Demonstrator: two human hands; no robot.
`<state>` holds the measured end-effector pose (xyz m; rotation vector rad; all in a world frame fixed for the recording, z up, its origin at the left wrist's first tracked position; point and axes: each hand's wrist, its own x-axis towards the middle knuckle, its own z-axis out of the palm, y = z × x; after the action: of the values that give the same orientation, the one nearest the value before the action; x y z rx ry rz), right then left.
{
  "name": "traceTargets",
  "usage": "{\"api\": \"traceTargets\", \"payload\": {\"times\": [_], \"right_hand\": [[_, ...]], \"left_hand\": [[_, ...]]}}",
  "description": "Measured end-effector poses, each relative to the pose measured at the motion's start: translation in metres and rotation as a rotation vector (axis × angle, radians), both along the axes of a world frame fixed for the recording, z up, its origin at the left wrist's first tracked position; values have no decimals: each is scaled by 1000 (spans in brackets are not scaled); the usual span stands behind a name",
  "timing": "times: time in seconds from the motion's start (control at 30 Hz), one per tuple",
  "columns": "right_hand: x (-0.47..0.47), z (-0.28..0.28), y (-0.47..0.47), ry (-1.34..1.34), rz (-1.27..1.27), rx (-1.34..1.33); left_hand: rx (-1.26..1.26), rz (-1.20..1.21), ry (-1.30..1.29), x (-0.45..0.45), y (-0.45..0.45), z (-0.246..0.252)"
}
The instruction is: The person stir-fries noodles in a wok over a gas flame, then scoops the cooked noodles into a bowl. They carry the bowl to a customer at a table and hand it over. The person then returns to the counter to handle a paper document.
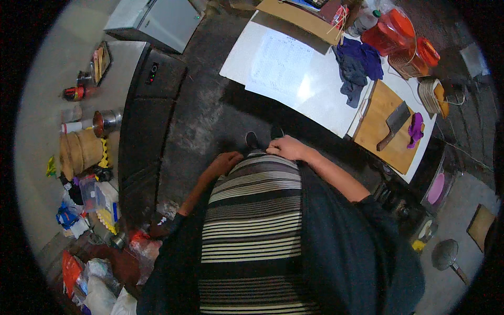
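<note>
I stand with both hands at the lower edge of my striped shirt (252, 204). My left hand (226, 162) rests against the shirt's hem on the left, its fingers partly hidden. My right hand (289, 148) lies at the hem on the right with its fingers curled; whether either hand pinches the cloth is hard to see. In front of me to the right is a white table (330, 114). A cleaver (393, 124) and a purple cloth (415, 130) lie on its wooden cutting board (366, 126). A printed sheet (275, 63) lies farther left, near dark cloths (354, 67).
A steel-topped counter (132, 59) with metal cups and bags runs along the left. A white appliance (165, 23) stands beyond it. Plastic bags (102, 287) lie at lower left. A wire skimmer (445, 256) is at lower right. Red containers (390, 33) stand on the table.
</note>
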<state>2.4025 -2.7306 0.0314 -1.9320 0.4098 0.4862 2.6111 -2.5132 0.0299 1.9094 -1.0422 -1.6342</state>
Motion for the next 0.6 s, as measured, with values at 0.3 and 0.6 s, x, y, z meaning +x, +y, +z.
{"api": "traceTargets", "payload": {"times": [0.3, 0.6], "right_hand": [[43, 3, -4, -25, 46, 312], [61, -110, 46, 130, -85, 137]], "left_hand": [[-35, -65, 83, 33, 8, 34], [96, -13, -107, 106, 66, -99]]}}
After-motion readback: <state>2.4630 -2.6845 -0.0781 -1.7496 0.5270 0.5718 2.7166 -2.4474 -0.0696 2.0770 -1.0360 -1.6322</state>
